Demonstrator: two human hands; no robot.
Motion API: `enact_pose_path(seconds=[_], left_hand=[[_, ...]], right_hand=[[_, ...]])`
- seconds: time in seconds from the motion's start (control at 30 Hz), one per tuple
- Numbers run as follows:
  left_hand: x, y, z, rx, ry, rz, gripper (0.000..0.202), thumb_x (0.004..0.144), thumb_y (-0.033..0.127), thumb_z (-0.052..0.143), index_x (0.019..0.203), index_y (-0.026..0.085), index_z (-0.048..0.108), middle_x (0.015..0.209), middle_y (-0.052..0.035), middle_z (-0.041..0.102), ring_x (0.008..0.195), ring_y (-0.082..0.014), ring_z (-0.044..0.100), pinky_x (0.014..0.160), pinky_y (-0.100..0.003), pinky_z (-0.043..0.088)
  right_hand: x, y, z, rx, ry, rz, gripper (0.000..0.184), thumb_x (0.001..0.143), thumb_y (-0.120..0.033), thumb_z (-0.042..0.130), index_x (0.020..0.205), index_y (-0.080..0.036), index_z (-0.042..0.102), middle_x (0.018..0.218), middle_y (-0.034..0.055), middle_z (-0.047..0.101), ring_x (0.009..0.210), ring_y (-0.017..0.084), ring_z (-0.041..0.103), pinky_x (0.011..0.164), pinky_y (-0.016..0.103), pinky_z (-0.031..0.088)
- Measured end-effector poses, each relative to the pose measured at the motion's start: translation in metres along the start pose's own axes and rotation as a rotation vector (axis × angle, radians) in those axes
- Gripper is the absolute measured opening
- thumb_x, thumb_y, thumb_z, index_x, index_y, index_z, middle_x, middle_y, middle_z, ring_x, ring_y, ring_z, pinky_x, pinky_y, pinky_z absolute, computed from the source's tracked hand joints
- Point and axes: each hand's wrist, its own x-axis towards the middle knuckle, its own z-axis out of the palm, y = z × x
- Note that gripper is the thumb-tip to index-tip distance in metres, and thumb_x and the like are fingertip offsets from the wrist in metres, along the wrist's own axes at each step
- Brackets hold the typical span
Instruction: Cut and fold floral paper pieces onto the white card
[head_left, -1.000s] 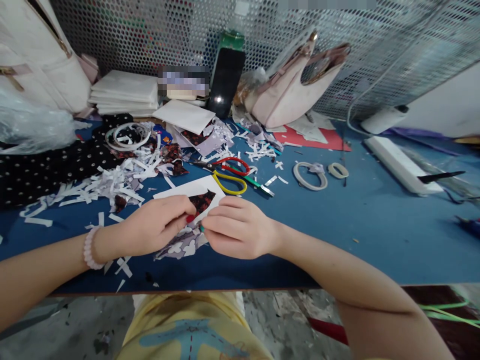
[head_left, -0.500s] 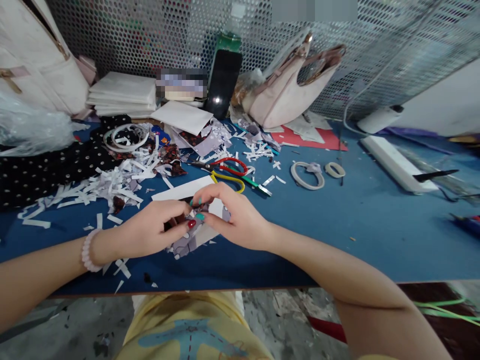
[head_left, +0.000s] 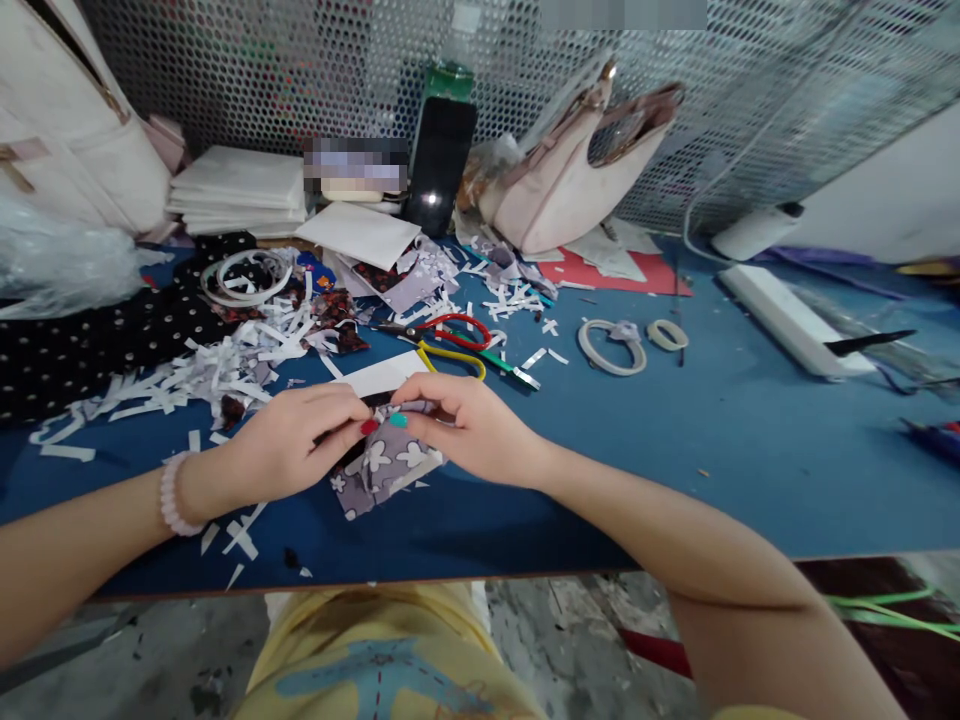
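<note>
My left hand [head_left: 289,445] and my right hand [head_left: 469,425] meet over the blue table [head_left: 750,440], both pinching a small piece of grey fabric with white flowers [head_left: 379,465]. A white paper piece [head_left: 379,378] with a dark red patterned patch lies just beyond my fingers, partly hidden by them. The fabric hangs flat below my thumbs onto the table. A pearl bracelet [head_left: 171,495] sits on my left wrist.
Red and yellow scissors [head_left: 450,345] lie just past my hands. White paper strips [head_left: 210,375] litter the left. Tape rings [head_left: 611,348] rest to the right, a white power strip [head_left: 787,325] further right. A pink handbag [head_left: 577,180], a phone [head_left: 439,165] and black dotted fabric [head_left: 82,345] stand behind.
My hands turned the work over: the grey flowered fabric now lies spread below my thumbs, and my right fingers have closed from an arch into a pinch.
</note>
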Motion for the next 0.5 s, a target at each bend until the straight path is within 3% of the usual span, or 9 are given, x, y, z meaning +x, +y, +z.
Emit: enact_pose_path(seconds=[0.1,0.23,0.5], left_hand=[[-0.0025,-0.0023,-0.0007,0.142,-0.017,0.168,0.022,0.095,0.015,0.039,0.082,0.018,0.056,0.073,-0.0028,0.061,0.066,-0.0129,0.056,0.061,-0.022,0.045],[-0.0039,-0.0024,-0.0008,0.273,0.011,0.252,0.022,0.095,0.013,0.039,0.079,0.017,0.054,0.071,-0.0030,0.057,0.065,-0.0145,0.052,0.061,-0.025,0.043],[0.0006,-0.0003,-0.0053,0.224,-0.010,0.218,0.020,0.092,0.010,0.039,0.076,0.019,0.047,0.067,-0.0001,0.052,0.062,-0.0130,0.047,0.056,-0.023,0.039]], right_hand=[[-0.0004,-0.0025,-0.0003,-0.045,-0.007,0.003,0.006,0.084,-0.017,0.052,0.084,-0.015,0.059,0.072,-0.0026,0.056,0.061,0.007,0.048,0.057,0.019,0.038],[-0.0009,-0.0044,-0.0005,-0.054,0.002,0.018,0.008,0.083,-0.020,0.051,0.082,-0.015,0.057,0.068,-0.0037,0.052,0.057,0.007,0.045,0.054,0.020,0.035],[0.0009,-0.0023,-0.0069,-0.055,0.008,0.065,0.006,0.082,-0.021,0.051,0.081,-0.016,0.054,0.063,-0.0050,0.049,0.054,0.007,0.041,0.052,0.021,0.031]])
